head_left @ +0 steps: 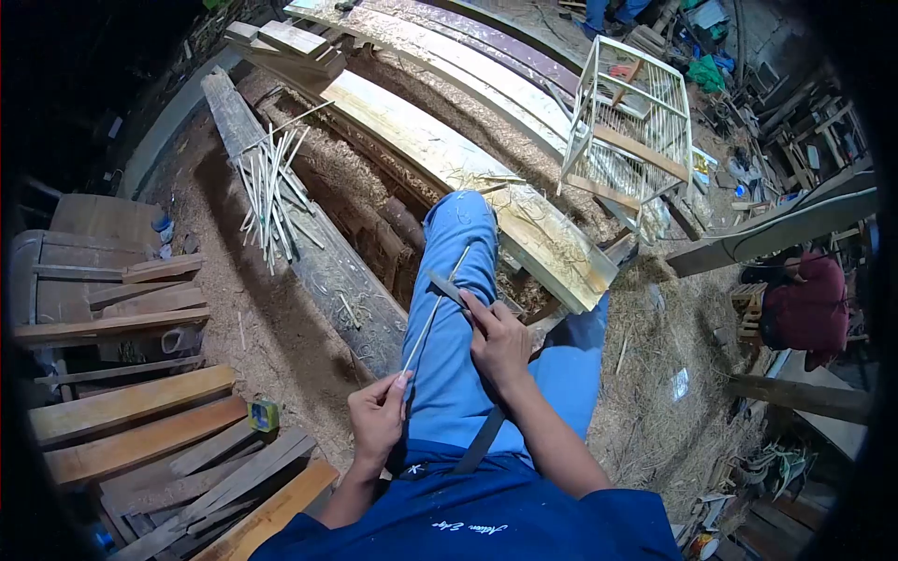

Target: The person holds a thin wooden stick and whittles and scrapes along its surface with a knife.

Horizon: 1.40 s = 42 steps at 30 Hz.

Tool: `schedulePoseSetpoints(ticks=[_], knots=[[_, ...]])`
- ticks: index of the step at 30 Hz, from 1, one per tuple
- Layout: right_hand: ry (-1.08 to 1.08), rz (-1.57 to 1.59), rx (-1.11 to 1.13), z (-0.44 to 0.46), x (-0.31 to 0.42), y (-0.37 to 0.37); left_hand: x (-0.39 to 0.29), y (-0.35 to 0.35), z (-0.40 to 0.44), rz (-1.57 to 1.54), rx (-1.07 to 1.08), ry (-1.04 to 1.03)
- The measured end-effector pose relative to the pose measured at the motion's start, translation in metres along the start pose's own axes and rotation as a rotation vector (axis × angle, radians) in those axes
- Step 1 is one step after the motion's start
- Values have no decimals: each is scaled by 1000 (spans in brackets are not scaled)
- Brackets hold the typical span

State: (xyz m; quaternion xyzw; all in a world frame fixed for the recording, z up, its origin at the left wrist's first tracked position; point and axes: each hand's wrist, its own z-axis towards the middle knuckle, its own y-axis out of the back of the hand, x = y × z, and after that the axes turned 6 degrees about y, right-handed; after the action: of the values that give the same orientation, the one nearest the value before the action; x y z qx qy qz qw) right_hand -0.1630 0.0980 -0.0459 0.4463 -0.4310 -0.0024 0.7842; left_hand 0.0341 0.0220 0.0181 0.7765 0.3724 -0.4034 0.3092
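My left hand (pixel 377 421) pinches the lower end of a thin pale wooden stick (pixel 426 329), which slants up across the blue trouser leg over my thigh. My right hand (pixel 499 338) is closed round a knife, its flat grey blade (pixel 446 288) lying across the stick near the upper part. Most of the handle is hidden by the fingers. A dark strip (pixel 482 439) runs from below the right wrist to my waist; whether it belongs to the knife I cannot tell. Beyond my left hand, a bundle of similar thin sticks (pixel 272 194) rests on a weathered plank (pixel 323 271).
A thick pale board (pixel 533 238) with shavings lies before my knee. Beyond it stands a slatted wooden cage (pixel 641 122). Cut planks (pixel 140 402) and a yellow tape measure (pixel 263 416) are at the left. A person in a red shirt (pixel 809 304) is at the right.
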Motion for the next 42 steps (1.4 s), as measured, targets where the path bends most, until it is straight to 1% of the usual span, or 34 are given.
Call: schedulePoseSetpoints(ticks=[10, 14, 17, 23, 26, 28, 29, 30, 32, 34, 36, 38, 42], knots=[[77, -84, -19, -1, -3, -5, -1, 9, -9, 21, 12, 60], [62, -95, -30, 1, -5, -6, -1, 12, -17, 15, 27, 38], [75, -100, -49, 3, -6, -9, -1, 19, -23, 13, 7, 75], [66, -129, -43, 7, -9, -6, -5, 24, -30, 14, 6, 41], [-195, -170, -52, 25, -25, 10, -2, 35, -34, 46, 17, 29], [-184, -45, -79, 31, -45, 12, 8, 45, -37, 62, 6, 60], [-186, -39, -71, 35, -51, 6, 9, 47, -35, 33, 23, 85], [-284, 276, -126, 41, -52, 4, 6, 47, -34, 35, 22, 90], [-381, 579, -184, 43, -55, 8, -2, 40, -30, 11, 43, 90], [-657, 924, -16, 48, -30, 32, -6, 34, -27, 10, 67, 86], [-642, 882, -63, 52, -21, 37, -6, 32, -21, 39, 95, 31], [-577, 855, 26, 53, -19, 46, -5, 30, -17, 45, 109, 24], [-625, 1029, -52, 55, -15, 56, -8, 29, -12, 54, 116, 16]])
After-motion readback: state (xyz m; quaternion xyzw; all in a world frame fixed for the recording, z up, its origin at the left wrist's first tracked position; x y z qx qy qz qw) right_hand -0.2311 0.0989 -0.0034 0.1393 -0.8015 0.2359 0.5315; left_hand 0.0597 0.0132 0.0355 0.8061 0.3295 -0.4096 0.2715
